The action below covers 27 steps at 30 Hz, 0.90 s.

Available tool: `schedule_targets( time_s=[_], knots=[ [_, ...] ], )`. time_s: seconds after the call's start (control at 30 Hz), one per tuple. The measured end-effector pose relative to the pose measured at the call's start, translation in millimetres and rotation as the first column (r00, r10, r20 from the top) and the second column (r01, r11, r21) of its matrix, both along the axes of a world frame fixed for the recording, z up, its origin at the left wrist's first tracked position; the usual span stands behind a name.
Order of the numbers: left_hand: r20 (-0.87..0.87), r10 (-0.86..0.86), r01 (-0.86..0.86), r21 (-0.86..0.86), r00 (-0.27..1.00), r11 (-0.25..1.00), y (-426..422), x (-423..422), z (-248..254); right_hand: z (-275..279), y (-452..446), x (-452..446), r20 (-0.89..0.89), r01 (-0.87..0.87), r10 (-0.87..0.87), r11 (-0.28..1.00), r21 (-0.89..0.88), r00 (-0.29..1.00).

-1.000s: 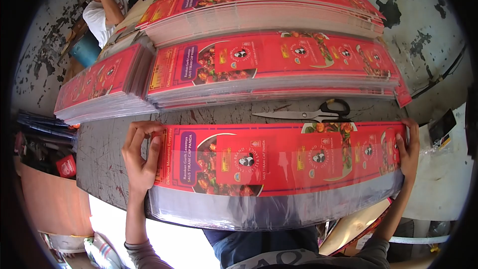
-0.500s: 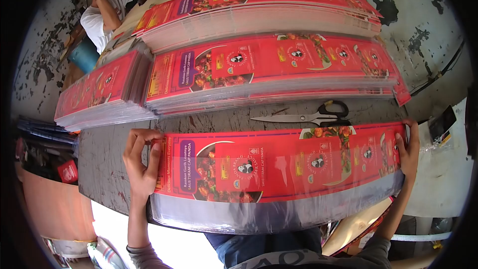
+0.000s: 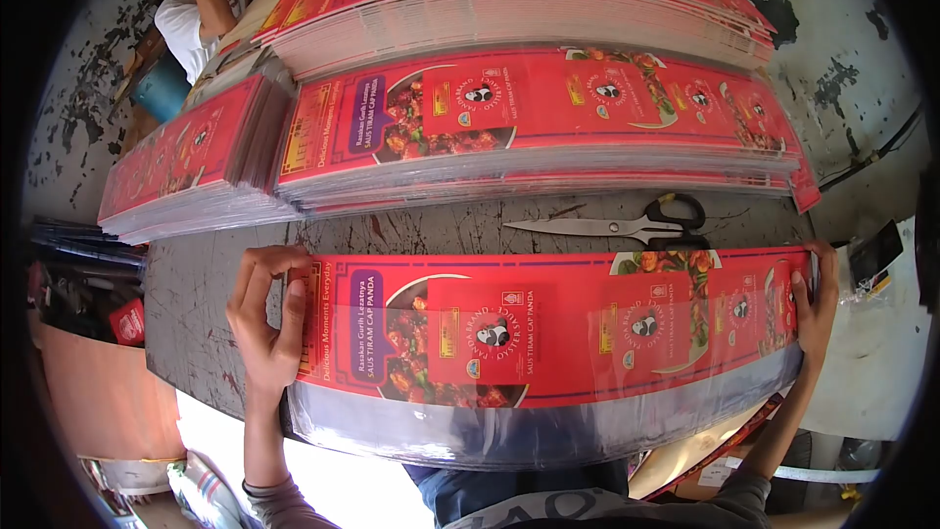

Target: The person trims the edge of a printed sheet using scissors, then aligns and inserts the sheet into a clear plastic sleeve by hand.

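Note:
A long red printed sheet (image 3: 578,333) with panda logos and food pictures lies in front of me, with a clear plastic strip (image 3: 470,426) along its near side. At its left end my left hand (image 3: 269,318) is closed, fingers curled over the edge and the thumb along it. My right hand (image 3: 815,304) grips the opposite end, its thumb on the printed face. Whether there is one sheet or a thin pile under my hands, I cannot tell. Beyond the far edge rest scissors (image 3: 627,225) with black handles.
Tall stacks of similar red sheets stand behind: a middle stack (image 3: 548,171), a back stack (image 3: 529,20) and a left stack (image 3: 186,171). They sit on a worn dark table (image 3: 201,304). Another person (image 3: 201,15) is at the far left, near a blue bin (image 3: 162,83).
The view has shifted slightly, so the stacks appear higher and a little larger. Both hands stay at the sheet's ends, with little other visible movement.

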<state>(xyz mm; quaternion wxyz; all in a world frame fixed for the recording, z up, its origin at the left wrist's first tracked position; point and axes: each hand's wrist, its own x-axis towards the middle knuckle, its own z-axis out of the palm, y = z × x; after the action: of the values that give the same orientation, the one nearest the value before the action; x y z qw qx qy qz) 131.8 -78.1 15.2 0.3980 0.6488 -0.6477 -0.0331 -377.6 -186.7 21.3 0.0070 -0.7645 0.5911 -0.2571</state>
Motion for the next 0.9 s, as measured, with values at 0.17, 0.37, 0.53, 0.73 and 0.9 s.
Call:
schedule_targets(
  time_s=[0.17, 0.37, 0.53, 0.73, 0.9],
  knots=[
    [0.012, 0.011, -0.011, 0.003, 1.000, 1.000, -2.0, -1.0, 0.8, 0.5, 1.5, 2.4, 0.040, 0.007, -0.007, 1.000, 0.010, 0.999],
    [-0.002, 0.025, -0.025, 0.018, 1.000, 1.000, -4.0, -2.0, 0.5, -1.1, 1.3, 1.8, 0.038, 0.039, -0.039, 0.999, 0.015, 0.998],
    [-0.018, 0.050, -0.050, 0.025, 0.999, 0.998, -3.6, -3.8, 1.3, -1.5, 0.8, 1.4, 0.040, 0.029, -0.030, 1.000, 0.009, 0.999],
    [-0.010, 0.051, -0.051, 0.018, 0.999, 0.999, -3.8, -3.9, 1.4, -0.6, 0.9, 2.0, 0.047, 0.028, -0.029, 0.999, 0.018, 0.998],
    [-0.005, 0.051, -0.051, 0.009, 0.999, 0.999, -3.8, -3.2, 0.4, -0.7, 0.5, 2.0, 0.051, 0.024, -0.024, 1.000, 0.017, 0.998]
  ],
)
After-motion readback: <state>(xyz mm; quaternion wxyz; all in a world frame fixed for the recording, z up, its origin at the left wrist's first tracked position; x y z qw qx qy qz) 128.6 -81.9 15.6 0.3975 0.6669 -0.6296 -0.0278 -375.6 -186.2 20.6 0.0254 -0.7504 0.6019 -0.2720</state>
